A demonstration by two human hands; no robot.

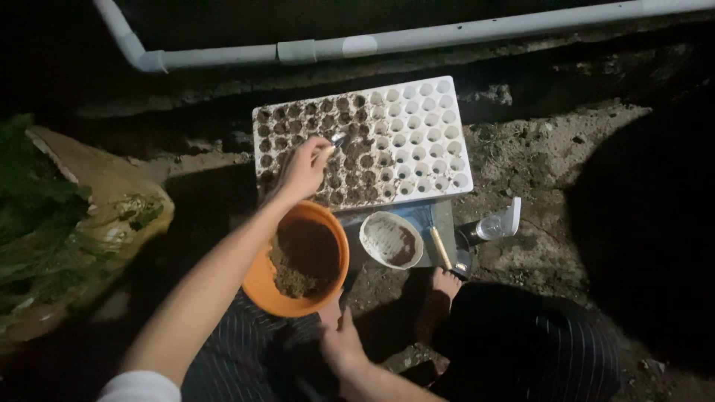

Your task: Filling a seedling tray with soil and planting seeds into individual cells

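At the far left edge of the ground lay a plastic sack (89, 223) stuffed with green leaves (30, 216). To its right, the person's left arm reached forward over an orange bowl (262, 284) that held brown soil and rested against the striped trousers (238, 350). The left hand (302, 171) was closed around the handle of a small metal spoon (339, 140), whose tip hung over the white seedling tray (424, 126). That tray sat on the bare ground (551, 156) toward the far edge, below a white pipe (417, 41); its left cells were filled with soil and its right cells were bare. The right hand (341, 339) lay low near the lap, just beside the near rim of the orange bowl, fingers loosely curled; whether it gripped anything could not be told. Right of the bowl stood a small white bowl (383, 231) with a little soil, then a wooden-handled tool (439, 246), a bare foot (447, 283), and a small clear bottle (490, 227) beside a white cap.
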